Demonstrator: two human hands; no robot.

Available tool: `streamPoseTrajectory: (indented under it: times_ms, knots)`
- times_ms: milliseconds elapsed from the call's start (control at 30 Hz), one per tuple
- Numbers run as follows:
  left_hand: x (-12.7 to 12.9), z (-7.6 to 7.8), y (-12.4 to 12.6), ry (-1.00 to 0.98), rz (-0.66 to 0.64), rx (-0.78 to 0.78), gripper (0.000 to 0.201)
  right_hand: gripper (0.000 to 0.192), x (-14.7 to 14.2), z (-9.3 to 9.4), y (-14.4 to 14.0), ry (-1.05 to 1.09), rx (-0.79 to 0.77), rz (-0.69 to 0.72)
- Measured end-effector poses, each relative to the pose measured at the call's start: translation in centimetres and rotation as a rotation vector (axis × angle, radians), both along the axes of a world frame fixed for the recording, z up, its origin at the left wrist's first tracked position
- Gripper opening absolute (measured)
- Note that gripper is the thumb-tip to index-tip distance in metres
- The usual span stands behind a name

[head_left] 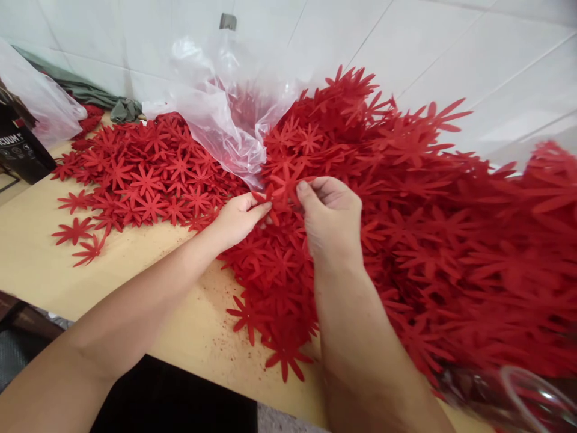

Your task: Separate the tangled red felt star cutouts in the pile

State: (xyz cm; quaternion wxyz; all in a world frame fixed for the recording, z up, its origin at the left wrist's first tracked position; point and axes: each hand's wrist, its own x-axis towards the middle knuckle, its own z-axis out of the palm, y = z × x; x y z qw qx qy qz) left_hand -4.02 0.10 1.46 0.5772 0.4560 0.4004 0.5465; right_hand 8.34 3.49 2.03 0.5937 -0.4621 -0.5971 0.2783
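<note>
From where I stand, the flower point(286, 180) is up between the two hands, just in front of the bag's gathered lower end and over the heap. The right hand point(333, 210) has it by a petal, thumb pressed to forefinger. The left hand point(241, 219) pinches a red petal too, thumb on top, though I can't tell whether it belongs to the same flower.

It looks thin and feather-light, cut like cloth or felt, soft enough to bend yet firm enough to spread its petals. I'd expect little slip and no breakage, but a narrow petal might crease or tear under a hard tug. The middle, where the petals join, seems the surest hold; petals also look apt to snag on their neighbours.

Around it spreads the big heap point(451, 240), with a smaller pile point(148, 180) to the left. Behind them the clear bag point(225, 114) stands near the wall point(406, 36). Red crumbs speckle the table point(180, 294).
</note>
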Motion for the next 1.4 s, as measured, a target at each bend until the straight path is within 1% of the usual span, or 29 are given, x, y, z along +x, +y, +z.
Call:
streamPoseTrajectory:
  times_ms: [67, 100, 167, 200, 233, 300, 367, 433, 467, 533, 600, 700, 767, 833, 933, 1000, 1133, 1200, 1300, 1367, 1400]
  knots:
    - [0.0, 0.1, 0.2, 0.032, 0.030, -0.004, 0.022, 0.004, 0.8, 0.2, 0.3, -0.083, 0.086, -0.123]
    - [0.0, 0.1, 0.3, 0.050, 0.051, -0.013, 0.023, 0.004, 1.1, 0.3, 0.4, -0.118, 0.117, -0.179]
    - [-0.1, 0.2, 0.3, 0.098, 0.084, -0.041, 0.025, 0.017, 1.7, 0.6, 0.5, -0.158, 0.131, -0.247]
    - [-0.2, 0.3, 0.2, 0.128, 0.092, -0.057, 0.026, 0.021, 1.7, 0.7, 0.4, -0.167, 0.118, -0.245]
    - [-0.2, 0.3, 0.2, 0.161, 0.093, -0.067, 0.027, 0.023, 1.6, 0.9, 0.3, -0.168, 0.095, -0.209]
    - [-0.3, 0.1, 0.1, 0.238, 0.083, -0.059, 0.030, 0.025, 0.9, 1.1, -0.4, -0.174, 0.034, -0.050]
    - [-0.4, -0.3, 0.1, 0.312, 0.075, 0.004, 0.033, 0.027, -0.1, 1.2, -1.1, -0.208, -0.036, 0.138]
    - [-0.5, -0.7, 0.3, 0.359, 0.078, 0.076, 0.035, 0.030, -0.9, 1.2, -1.8, -0.234, -0.107, 0.283]
    - [-0.6, -0.8, 0.4, 0.373, 0.084, 0.096, 0.036, 0.031, -1.2, 1.1, -2.0, -0.225, -0.138, 0.336]
    - [-0.8, -1.0, 0.5, 0.390, 0.115, 0.088, 0.039, 0.031, -1.3, 0.8, -2.0, -0.143, -0.190, 0.408]
    - [-0.9, -0.9, 0.5, 0.388, 0.144, 0.042, 0.043, 0.029, -1.2, 0.6, -1.8, -0.043, -0.217, 0.426]
    - [-0.9, -0.7, 0.2, 0.299, 0.119, -0.012, 0.044, 0.023, -0.9, 0.3, -1.3, 0.024, -0.209, 0.391]
    - [-0.6, -0.6, 0.0, 0.209, 0.071, 0.005, 0.042, 0.017, -0.8, 0.2, -1.0, 0.035, -0.180, 0.346]
    - [-0.4, -0.6, -0.1, 0.139, 0.030, 0.050, 0.032, 0.012, -0.8, 0.2, -0.8, 0.056, -0.150, 0.287]
    - [-0.1, -0.7, 0.0, 0.075, -0.011, 0.071, 0.009, 0.007, -0.8, 0.2, -0.7, 0.091, -0.127, 0.208]
    - [0.0, -0.6, 0.2, 0.060, 0.001, 0.046, 0.009, 0.007, -0.8, 0.2, -0.6, 0.102, -0.112, 0.187]
    - [-0.1, -0.3, 0.3, 0.083, 0.078, 0.010, 0.010, 0.006, -0.7, 0.1, -0.4, 0.095, -0.086, 0.186]
    - [-0.2, -0.1, 0.2, 0.096, 0.108, 0.006, 0.011, 0.005, -0.3, 0.1, 0.0, 0.114, -0.090, 0.105]
    - [-0.2, 0.2, 0.0, 0.134, 0.131, -0.006, 0.013, 0.004, 0.8, 0.3, 0.7, 0.153, -0.084, -0.100]
    - [-0.2, 0.2, 0.0, 0.182, 0.124, -0.017, 0.013, 0.007, 1.5, 0.6, 0.9, 0.116, -0.041, -0.197]
    - [-0.2, 0.1, 0.0, 0.215, 0.122, -0.014, 0.013, 0.011, 1.7, 0.8, 0.8, 0.082, -0.013, -0.222]
